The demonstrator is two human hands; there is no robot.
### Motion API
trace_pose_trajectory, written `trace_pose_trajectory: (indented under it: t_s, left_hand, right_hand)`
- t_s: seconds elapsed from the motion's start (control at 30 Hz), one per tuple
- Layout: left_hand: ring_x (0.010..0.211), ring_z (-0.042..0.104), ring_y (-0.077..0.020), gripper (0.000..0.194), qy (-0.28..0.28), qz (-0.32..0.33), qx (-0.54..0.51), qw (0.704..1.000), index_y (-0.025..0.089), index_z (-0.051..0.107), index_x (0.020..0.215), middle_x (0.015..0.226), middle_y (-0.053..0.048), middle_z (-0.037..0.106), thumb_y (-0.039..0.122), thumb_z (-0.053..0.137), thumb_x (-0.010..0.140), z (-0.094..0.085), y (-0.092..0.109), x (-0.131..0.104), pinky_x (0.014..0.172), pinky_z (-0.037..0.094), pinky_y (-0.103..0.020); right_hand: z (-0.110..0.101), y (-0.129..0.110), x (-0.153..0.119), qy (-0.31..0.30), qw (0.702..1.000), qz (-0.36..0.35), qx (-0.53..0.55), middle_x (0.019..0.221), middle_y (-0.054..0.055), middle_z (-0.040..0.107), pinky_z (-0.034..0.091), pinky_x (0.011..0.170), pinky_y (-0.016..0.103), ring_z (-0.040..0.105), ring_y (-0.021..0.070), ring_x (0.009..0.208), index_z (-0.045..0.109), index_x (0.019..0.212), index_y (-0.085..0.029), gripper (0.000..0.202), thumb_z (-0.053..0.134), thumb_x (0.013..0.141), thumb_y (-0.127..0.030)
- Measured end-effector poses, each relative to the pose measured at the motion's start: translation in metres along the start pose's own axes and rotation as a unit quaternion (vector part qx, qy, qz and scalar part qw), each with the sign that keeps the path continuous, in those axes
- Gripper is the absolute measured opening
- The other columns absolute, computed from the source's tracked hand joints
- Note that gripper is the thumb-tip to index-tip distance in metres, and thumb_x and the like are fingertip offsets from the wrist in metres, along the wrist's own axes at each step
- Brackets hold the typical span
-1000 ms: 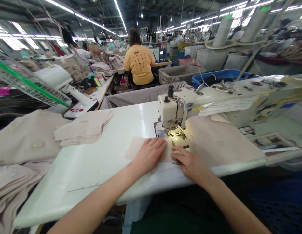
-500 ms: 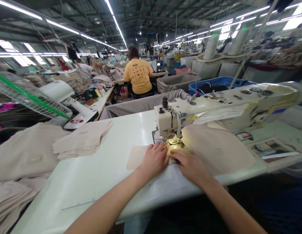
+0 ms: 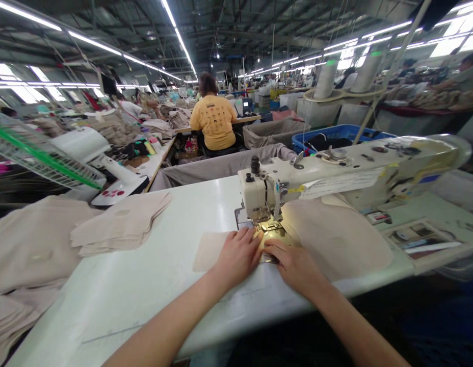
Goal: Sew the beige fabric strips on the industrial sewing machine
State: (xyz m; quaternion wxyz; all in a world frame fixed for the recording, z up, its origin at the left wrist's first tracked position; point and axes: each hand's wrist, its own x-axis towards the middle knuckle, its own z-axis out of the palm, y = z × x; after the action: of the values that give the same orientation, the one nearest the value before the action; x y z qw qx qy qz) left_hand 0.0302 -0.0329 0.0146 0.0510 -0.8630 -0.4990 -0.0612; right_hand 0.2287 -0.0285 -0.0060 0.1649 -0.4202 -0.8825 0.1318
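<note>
My left hand (image 3: 239,255) rests palm down on a small beige fabric piece (image 3: 206,251), its bent fingers closed together over it in front of the sewing machine head (image 3: 255,193). The cloth's far end is hidden beneath that hand. Beside it, my right hand (image 3: 297,265) has bent, closed fingers at the front edge of the shiny brass-coloured plate (image 3: 274,235); whatever they pinch cannot be made out. The needle area lies just beyond the fingertips. A larger beige fabric panel (image 3: 336,239) lies flat under the machine arm, right of the plate.
Stacked beige panels (image 3: 120,219) lie on the white table (image 3: 152,285), with more cloth (image 3: 33,244) piled at left. A fan (image 3: 83,148) stands behind them. A tray of small tools (image 3: 422,237) sits at right. Ahead, a person in a yellow shirt (image 3: 213,120) is seated beyond a cloth-lined bin (image 3: 225,165).
The whole view has shifted slightly. Both hands keep nearly the same place by the plate, and the fabric pieces show no clear movement.
</note>
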Motion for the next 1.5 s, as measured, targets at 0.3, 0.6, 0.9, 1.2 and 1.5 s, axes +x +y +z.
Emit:
trace_pose_trajectory:
  t_s: [0.3,0.6,0.9,1.2,1.5]
  left_hand:
    - [0.123,0.055,-0.0295,0.031,0.007,0.032,-0.018,0.999,0.016,0.058,0.128,0.135,-0.014,0.060,0.026,0.048,0.101,0.004,0.007,-0.015,0.097,0.050,-0.045]
    - [0.111,0.062,-0.0265,0.029,0.022,0.079,-0.084,0.993,0.014,0.063,0.121,0.118,-0.013,0.067,0.022,0.043,0.100,0.007,0.004,-0.020,0.095,0.056,-0.042]
    - [0.104,0.063,-0.0236,0.027,0.021,0.068,-0.085,0.994,0.016,0.069,0.105,0.107,-0.012,0.068,0.021,0.042,0.101,-0.001,-0.024,0.011,0.094,0.055,-0.040]
    - [0.108,0.062,-0.0225,0.028,0.053,0.089,-0.089,0.991,0.016,0.066,0.115,0.112,-0.012,0.068,0.021,0.042,0.101,0.004,-0.039,0.019,0.098,0.053,-0.038]
    - [0.126,0.056,-0.0239,0.031,0.078,0.053,-0.105,0.990,0.016,0.061,0.126,0.131,-0.012,0.064,0.020,0.047,0.099,0.018,-0.040,0.012,0.109,0.048,-0.042]
  right_hand:
    - [0.003,0.001,-0.008,-0.009,1.000,-0.006,-0.007,0.135,0.007,0.066,0.055,0.094,0.034,0.069,0.0221,0.108,0.065,0.126,-0.021,0.058,0.045,0.078,0.002]
    - [0.004,-0.001,-0.007,-0.010,1.000,-0.004,-0.013,0.138,0.010,0.064,0.056,0.092,0.035,0.070,0.0225,0.107,0.063,0.132,-0.019,0.055,0.042,0.084,-0.001]
    - [-0.011,-0.002,0.029,-0.019,0.999,0.007,-0.025,0.131,0.006,0.067,0.054,0.085,0.028,0.070,0.0199,0.102,0.067,0.121,-0.022,0.038,0.043,0.095,-0.009]
    - [-0.004,-0.005,0.013,0.011,1.000,0.025,0.009,0.135,0.006,0.065,0.054,0.092,0.030,0.068,0.0208,0.109,0.067,0.123,-0.021,0.045,0.045,0.088,-0.003]
    - [0.004,-0.007,0.005,0.031,0.999,0.037,0.004,0.136,0.006,0.065,0.057,0.091,0.033,0.069,0.0224,0.108,0.066,0.126,-0.020,0.050,0.047,0.084,-0.001]
